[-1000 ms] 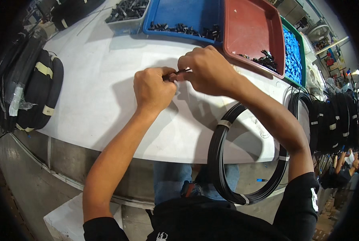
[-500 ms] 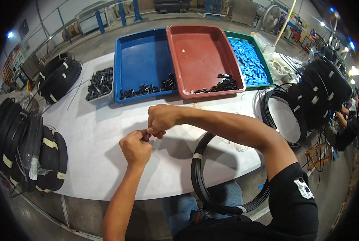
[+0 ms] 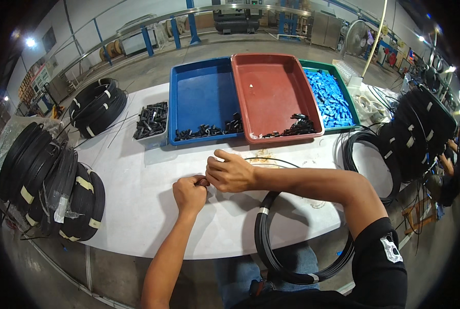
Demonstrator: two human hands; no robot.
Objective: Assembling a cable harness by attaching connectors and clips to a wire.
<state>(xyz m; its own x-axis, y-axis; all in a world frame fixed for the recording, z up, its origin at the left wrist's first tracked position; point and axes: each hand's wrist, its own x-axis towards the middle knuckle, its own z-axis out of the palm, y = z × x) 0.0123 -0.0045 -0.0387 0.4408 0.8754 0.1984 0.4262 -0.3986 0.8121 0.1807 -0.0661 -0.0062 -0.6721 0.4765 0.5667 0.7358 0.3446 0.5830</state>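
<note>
Over the white table, my left hand is closed in a fist, thumb pressed against the curled fingers. Close beside its thumb is my right hand, with its fingers bent and one knuckle raised. Anything within either grip is hidden or too small to make out. A thin black cable arcs out from behind my right hand and passes above my right forearm. Below that forearm, a taped coil of black cable lies partly on the table and hangs over its near edge in front of my legs.
Beyond my hands stand a blue tray and a red tray, both with small black parts, and a green tray of blue pieces. A box of black parts sits left. Black coils pile left, more coils right.
My right hand has drawn off the top of my left and now sits just beside it, turned. The thin cable has come into sight. The whole view has shifted, so things appear lower and further right.
</note>
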